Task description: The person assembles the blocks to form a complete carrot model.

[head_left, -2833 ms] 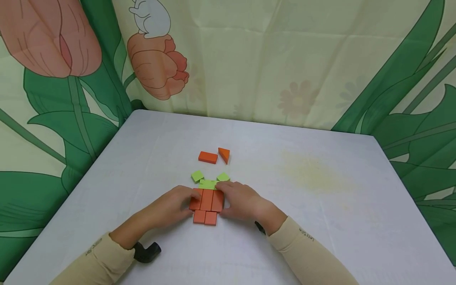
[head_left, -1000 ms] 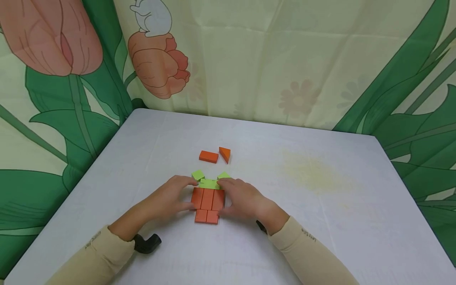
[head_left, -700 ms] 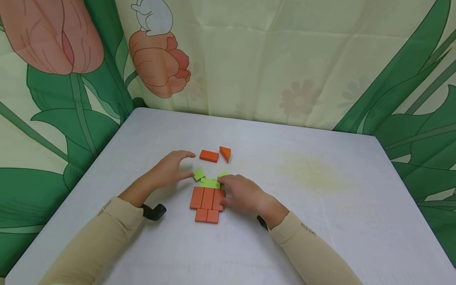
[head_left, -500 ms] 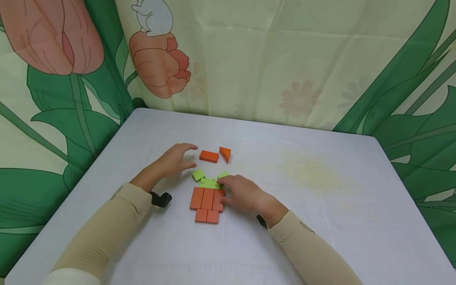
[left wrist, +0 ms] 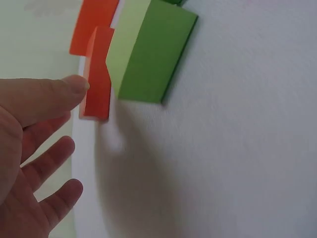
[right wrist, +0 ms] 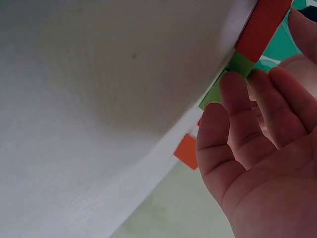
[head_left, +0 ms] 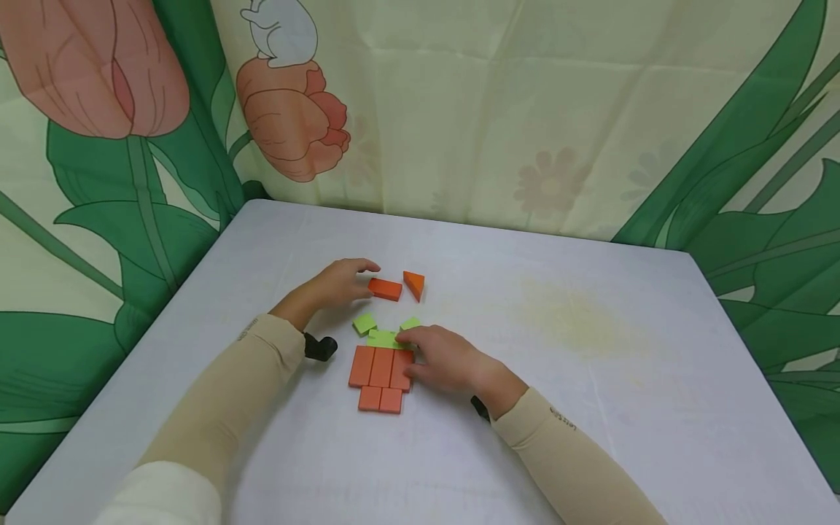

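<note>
A flat orange rectangular block lies beside an orange triangle toward the far side of the table. My left hand reaches it with loose fingers; in the left wrist view the thumb touches the block's edge, next to a green block. Nearer me lies a flat figure: three upright orange blocks, two small orange squares below, three green pieces on top. My right hand rests with straight fingers on the figure's right side, fingertips on a green piece.
The white table has a faint yellowish stain to the right. A flower-printed curtain hangs close behind and around the table's far and side edges. Black wrist mounts sit under both sleeves.
My left hand left the figure's left side and moved forward to the loose orange rectangular block. The right hand stayed on the figure's right side. The blocks have not shifted.
</note>
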Motion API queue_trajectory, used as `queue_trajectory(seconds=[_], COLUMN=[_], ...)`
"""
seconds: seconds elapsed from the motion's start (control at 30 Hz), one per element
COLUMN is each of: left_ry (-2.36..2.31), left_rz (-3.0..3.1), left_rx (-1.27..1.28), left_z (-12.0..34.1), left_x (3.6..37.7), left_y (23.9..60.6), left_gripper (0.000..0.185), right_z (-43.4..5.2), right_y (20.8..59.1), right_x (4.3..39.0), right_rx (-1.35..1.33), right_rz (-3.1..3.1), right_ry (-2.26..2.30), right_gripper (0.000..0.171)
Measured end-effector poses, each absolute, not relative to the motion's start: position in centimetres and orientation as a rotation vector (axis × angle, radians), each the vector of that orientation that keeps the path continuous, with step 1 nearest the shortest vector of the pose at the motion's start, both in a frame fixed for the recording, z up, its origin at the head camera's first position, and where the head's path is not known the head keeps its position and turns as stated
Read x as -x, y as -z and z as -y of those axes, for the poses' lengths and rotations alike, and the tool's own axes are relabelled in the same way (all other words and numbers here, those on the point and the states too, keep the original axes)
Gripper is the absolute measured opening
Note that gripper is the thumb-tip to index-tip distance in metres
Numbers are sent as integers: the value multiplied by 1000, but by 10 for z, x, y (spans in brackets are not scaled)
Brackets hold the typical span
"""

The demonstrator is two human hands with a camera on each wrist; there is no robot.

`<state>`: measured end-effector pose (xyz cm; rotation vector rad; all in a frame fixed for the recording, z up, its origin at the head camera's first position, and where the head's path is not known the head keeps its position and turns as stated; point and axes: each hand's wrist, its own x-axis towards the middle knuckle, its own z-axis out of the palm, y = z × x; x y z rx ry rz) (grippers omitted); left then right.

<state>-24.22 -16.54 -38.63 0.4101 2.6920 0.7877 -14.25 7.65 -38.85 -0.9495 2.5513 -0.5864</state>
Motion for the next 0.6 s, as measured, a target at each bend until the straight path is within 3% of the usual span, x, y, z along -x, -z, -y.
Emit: queue_trajectory(seconds=[0.6], left_ry=[-775], left_rz=[-2723], left_rx=[-310], left_z=[157], left_x=[245], left_y=[392], left_gripper=[36], right_z=[-77], right_y=[388], right_x=[142], right_rx=[938], right_rz=[-2548], right_ry=[607], right_gripper=[49])
